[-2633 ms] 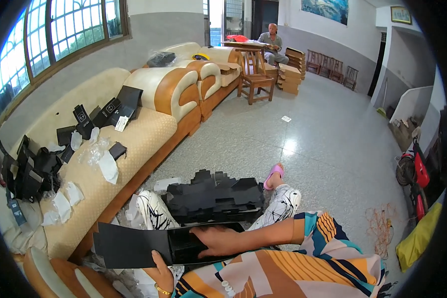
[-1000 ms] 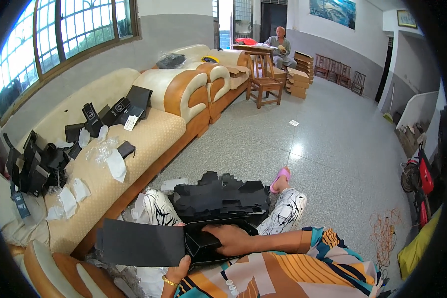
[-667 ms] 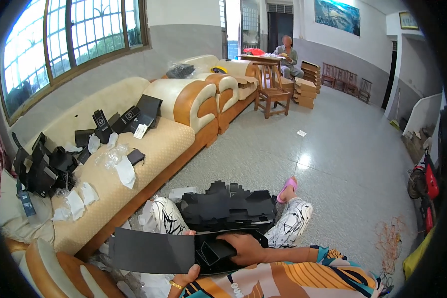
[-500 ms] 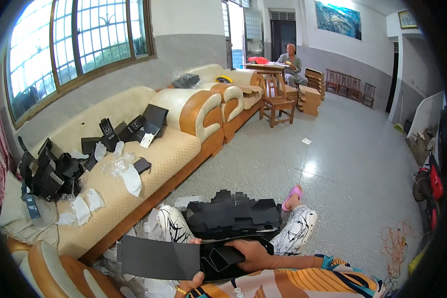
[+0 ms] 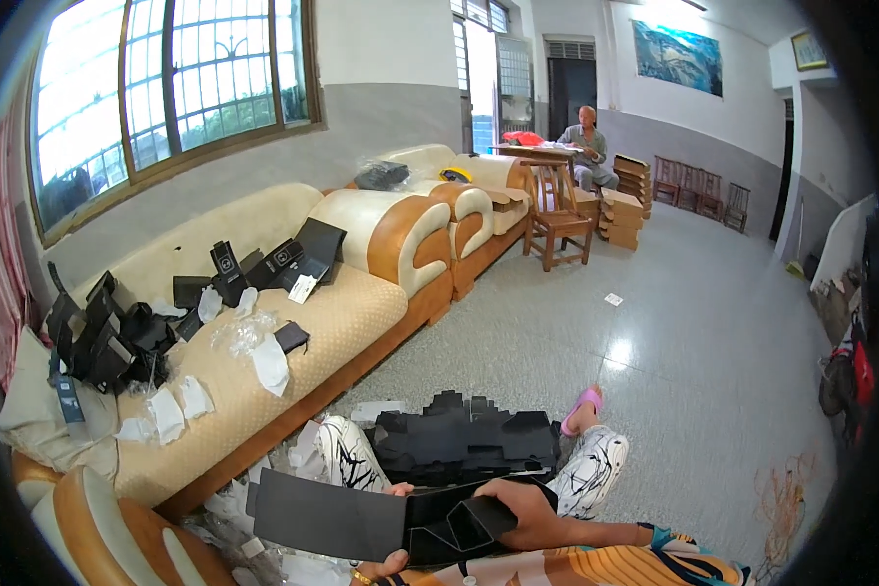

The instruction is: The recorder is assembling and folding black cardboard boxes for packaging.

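The black box (image 5: pixel 430 508) lies across the lap, held between the two grips, its open side up. Its long axis runs left to right, dipping a little toward the right, and its flap (image 5: pixel 327 518) points left, out past the left grip (image 5: pixel 383 565). That grip pinches the box about where the flap begins: thumb on the near edge, fingertips showing at the far edge. The right grip (image 5: pixel 527 516) is curled over the right end of the insert (image 5: pixel 483 523); its fingertips are hidden, so I cannot tell whether they press together.

The flap is a flat, stiff rectangle, matte like card. The insert, just left of the right grip, is folded into angular walls with thin pale edges. Beyond both grips, between the patterned trouser legs, sits a pile of black card (image 5: pixel 464 441) with notched, stepped edges. Farther left is the cream sofa (image 5: pixel 356 308), its seat quilted in diamonds.
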Tool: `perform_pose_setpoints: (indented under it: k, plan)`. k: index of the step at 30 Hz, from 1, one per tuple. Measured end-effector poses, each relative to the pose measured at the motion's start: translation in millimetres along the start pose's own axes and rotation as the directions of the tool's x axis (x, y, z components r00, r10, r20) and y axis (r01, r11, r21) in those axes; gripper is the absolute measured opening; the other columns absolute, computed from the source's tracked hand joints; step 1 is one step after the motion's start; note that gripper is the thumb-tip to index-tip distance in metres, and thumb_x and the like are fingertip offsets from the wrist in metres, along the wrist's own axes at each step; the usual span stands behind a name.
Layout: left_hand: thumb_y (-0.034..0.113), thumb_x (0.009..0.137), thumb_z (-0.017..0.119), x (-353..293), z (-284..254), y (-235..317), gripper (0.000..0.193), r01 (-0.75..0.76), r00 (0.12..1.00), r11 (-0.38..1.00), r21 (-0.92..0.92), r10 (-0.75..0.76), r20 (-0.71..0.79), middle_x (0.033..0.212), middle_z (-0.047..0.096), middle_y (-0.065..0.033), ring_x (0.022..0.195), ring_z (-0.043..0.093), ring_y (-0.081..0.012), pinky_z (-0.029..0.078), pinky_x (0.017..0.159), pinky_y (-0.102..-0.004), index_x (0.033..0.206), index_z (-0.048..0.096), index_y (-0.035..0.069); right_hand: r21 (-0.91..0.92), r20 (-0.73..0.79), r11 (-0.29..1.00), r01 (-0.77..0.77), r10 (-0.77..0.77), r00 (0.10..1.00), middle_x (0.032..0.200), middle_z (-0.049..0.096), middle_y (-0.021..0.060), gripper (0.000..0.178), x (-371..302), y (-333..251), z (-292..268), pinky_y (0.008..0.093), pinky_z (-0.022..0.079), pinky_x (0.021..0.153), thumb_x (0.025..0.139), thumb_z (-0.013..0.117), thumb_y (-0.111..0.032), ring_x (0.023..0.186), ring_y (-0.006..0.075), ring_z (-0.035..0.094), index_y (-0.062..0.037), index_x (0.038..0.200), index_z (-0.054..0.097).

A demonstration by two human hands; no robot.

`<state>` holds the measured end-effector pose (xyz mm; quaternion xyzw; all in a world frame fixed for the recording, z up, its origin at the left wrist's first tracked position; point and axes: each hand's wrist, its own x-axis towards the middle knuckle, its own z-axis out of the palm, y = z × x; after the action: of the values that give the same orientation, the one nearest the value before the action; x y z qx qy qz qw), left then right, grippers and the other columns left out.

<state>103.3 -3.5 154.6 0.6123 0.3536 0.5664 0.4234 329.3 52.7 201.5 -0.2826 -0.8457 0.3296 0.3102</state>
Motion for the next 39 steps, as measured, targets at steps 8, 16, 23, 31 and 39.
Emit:
perform_pose_setpoints:
  k: [8, 16, 23, 31, 39]
  plan:
    - [0.044, 0.072, 0.05, -4, -3, -68, 0.08, -0.098, 0.993, 0.995, -0.004, 0.097, -0.07, 0.135, 0.028, -0.0194, 0.125, 0.027, -0.0296, 0.017, 0.104, -0.0427, 0.132, 0.027, -0.004, -0.146, 0.424, 0.989, -0.027, 0.087, 0.901, 0.097, 0.053, 0.0262, 0.057, 13, 33, -11, 0.0379, 0.046, 0.073, 0.074, 0.064, -0.024, 0.088, 0.0376, 0.056, 0.0003, 0.118, 0.036]
    - [0.035, 0.072, 0.049, -6, -3, -57, 0.074, -0.034, 0.997, 0.99, 0.14, 0.044, -0.068, 0.136, 0.03, -0.0177, 0.125, 0.028, -0.0277, 0.016, 0.105, -0.0383, 0.131, 0.028, -0.005, -0.312, 0.391, 0.949, 0.044, 0.086, 0.917, 0.09, 0.057, 0.0223, 0.05, 12, 30, -19, 0.0411, 0.047, 0.065, 0.07, 0.064, -0.02, 0.082, 0.0361, 0.058, -0.0028, 0.11, 0.041]
    - [0.032, 0.072, 0.048, -25, -15, -108, 0.071, 0.222, 0.973, 0.971, 0.092, -0.214, -0.089, 0.134, 0.033, -0.0169, 0.124, 0.03, -0.0264, 0.018, 0.104, -0.0358, 0.13, 0.03, -0.005, -0.255, 0.22, 0.965, -0.066, 0.124, 0.968, 0.093, 0.058, 0.0166, 0.049, -6, 25, -16, 0.0418, 0.046, 0.072, 0.062, 0.063, -0.011, 0.085, 0.0369, 0.057, -0.0032, 0.106, 0.044]
    - [0.029, 0.072, 0.047, -52, -39, -165, 0.068, 0.459, 0.887, 0.888, 0.045, -0.453, -0.093, 0.133, 0.036, -0.016, 0.123, 0.032, -0.0252, 0.019, 0.104, -0.0333, 0.129, 0.032, -0.005, -0.416, -0.204, 0.893, 0.171, -0.275, 0.94, 0.08, 0.054, 0.0106, 0.042, -8, 16, -29, 0.0378, 0.043, 0.07, 0.054, 0.067, -0.011, 0.078, 0.0289, 0.056, -0.0044, 0.094, 0.052]
    - [0.024, 0.079, 0.052, -7, -30, -87, 0.056, 0.405, 0.857, 0.908, 0.106, -0.336, -0.392, 0.128, 0.042, -0.0148, 0.118, 0.039, -0.0251, 0.025, 0.1, -0.033, 0.125, 0.039, -0.004, -0.555, 0.092, 0.825, 0.111, -0.072, 0.993, 0.089, 0.053, 0.0144, 0.056, 1, -4, -54, 0.0357, 0.045, 0.067, 0.056, 0.068, -0.012, 0.08, 0.029, 0.057, -0.002, 0.105, 0.045]
